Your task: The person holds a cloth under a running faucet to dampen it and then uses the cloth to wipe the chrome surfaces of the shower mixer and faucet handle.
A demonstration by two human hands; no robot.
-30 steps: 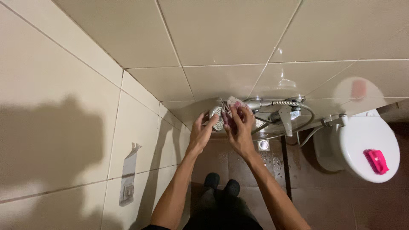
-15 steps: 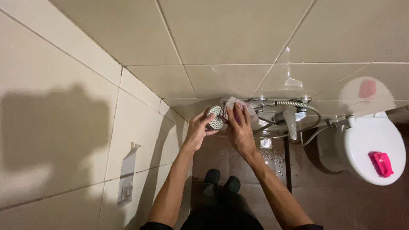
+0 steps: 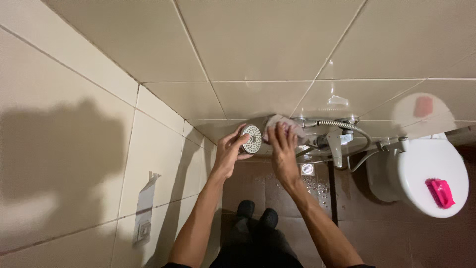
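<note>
Both hands work at the round chrome shower head (image 3: 252, 139), which sits against the beige tiled wall (image 3: 258, 44) just left of the mixer tap (image 3: 335, 145). The left hand (image 3: 229, 151) is closed around the shower head's rim, while the right hand (image 3: 281, 146), just right of the shower head, lies with fingers spread flat, pressing a pale cloth (image 3: 278, 122) against the handle. Well right of the shower head stands a white toilet (image 3: 421, 171).
</note>
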